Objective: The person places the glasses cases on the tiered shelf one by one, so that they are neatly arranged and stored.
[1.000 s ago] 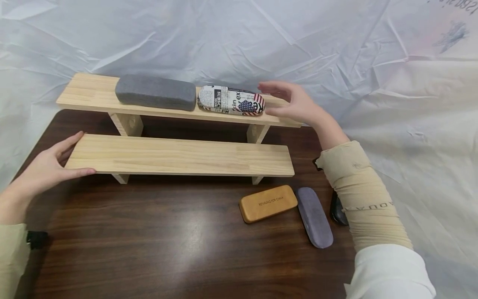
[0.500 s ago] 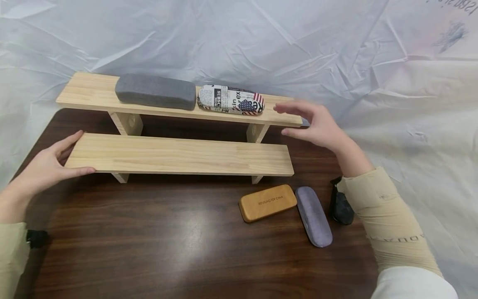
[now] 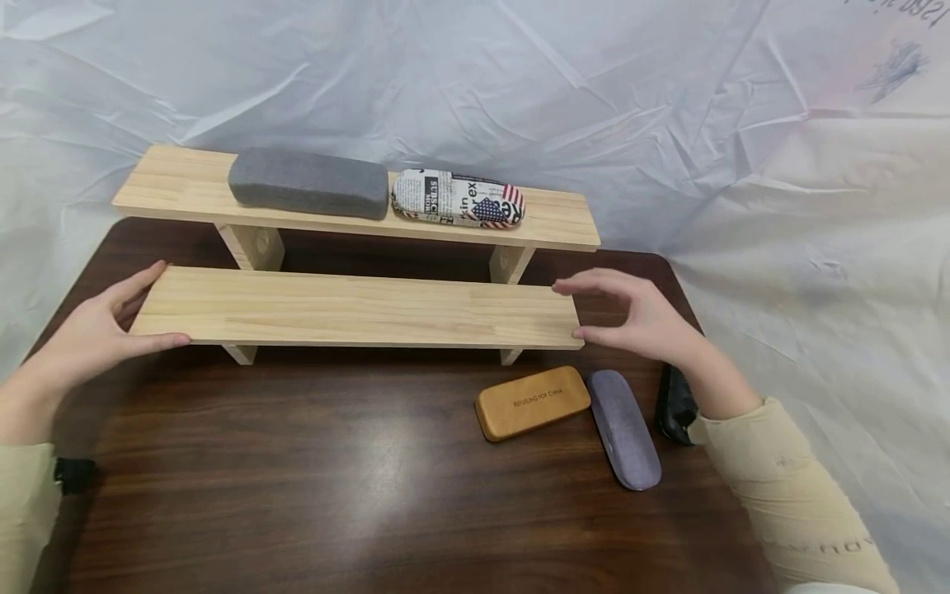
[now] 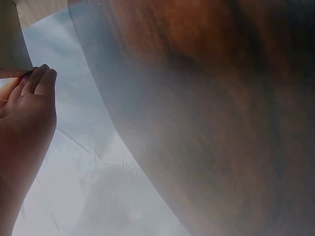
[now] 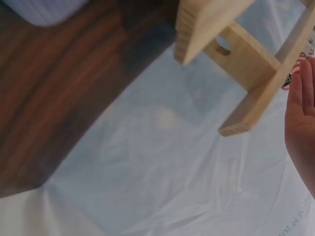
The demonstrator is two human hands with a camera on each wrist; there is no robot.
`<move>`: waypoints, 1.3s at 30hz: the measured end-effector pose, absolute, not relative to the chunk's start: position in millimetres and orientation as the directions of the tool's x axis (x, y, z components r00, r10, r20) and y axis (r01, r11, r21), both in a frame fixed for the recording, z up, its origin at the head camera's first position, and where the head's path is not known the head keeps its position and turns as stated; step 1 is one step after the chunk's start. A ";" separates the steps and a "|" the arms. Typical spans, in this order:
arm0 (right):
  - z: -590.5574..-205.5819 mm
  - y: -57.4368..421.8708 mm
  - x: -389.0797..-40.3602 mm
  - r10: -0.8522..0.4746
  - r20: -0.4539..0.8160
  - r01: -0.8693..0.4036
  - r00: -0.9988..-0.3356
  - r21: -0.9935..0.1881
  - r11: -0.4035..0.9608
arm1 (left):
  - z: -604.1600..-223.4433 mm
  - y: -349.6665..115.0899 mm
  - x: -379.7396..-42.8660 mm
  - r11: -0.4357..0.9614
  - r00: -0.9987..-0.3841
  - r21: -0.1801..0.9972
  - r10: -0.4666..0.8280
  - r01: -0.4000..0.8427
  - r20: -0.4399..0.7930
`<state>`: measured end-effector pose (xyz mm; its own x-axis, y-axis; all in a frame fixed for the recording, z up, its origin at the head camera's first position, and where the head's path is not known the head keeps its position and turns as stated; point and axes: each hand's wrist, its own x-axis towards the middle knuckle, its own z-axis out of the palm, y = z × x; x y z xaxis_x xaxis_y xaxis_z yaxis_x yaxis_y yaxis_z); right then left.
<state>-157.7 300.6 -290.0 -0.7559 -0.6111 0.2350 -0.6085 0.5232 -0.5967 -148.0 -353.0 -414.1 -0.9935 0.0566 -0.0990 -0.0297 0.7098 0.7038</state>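
Observation:
My left hand (image 3: 87, 332) grips the left end of the lower wooden shelf (image 3: 356, 309), thumb along the front edge and fingers at the back. At its right end, my right hand (image 3: 644, 320) is spread, fingertips by the back corner and thumb by the front corner. In the right wrist view that hand's fingers (image 5: 307, 91) look straight. On the upper wooden shelf (image 3: 178, 181) lie a grey glasses case (image 3: 308, 183) and, just right of it, a newspaper-print glasses case (image 3: 458, 199).
A tan glasses case (image 3: 533, 404) lies on the dark wooden table (image 3: 312, 495) in front of the lower shelf. Beside it are a purple-grey glasses case (image 3: 625, 431) and a black object (image 3: 677, 404), partly behind my right wrist. White sheeting (image 3: 779, 206) hangs behind.
My right hand has moved from the newspaper-print glasses case on the upper shelf, rightward and then down to the lower shelf's right end. The left hand stays on the left end.

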 end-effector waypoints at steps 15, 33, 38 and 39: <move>-345.9 318.1 -115.8 -0.575 0.110 -0.490 -0.811 -0.665 0.564 | -416.0 -355.3 -146.8 0.708 -0.995 0.706 0.056 -0.016 -0.080; -377.3 323.6 -110.8 -0.564 -0.020 -0.462 -0.826 -0.549 0.696 | -416.9 -355.8 -147.0 0.705 -0.996 0.709 0.057 -0.008 -0.068; -382.9 322.6 -111.9 -0.561 -0.059 -0.449 -0.826 -0.533 0.717 | -417.9 -355.7 -147.4 0.701 -0.996 0.713 0.058 -0.008 -0.069; -384.0 322.4 -112.3 -0.562 -0.063 -0.449 -0.825 -0.531 0.719 | -418.2 -355.7 -147.6 0.698 -0.996 0.716 0.058 -0.007 -0.067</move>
<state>-112.3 322.4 -384.0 -0.8250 -0.5617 -0.0626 -0.4491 0.7188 -0.5307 -147.6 -355.7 -418.2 -0.9961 0.0584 -0.0669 -0.0071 0.6984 0.7157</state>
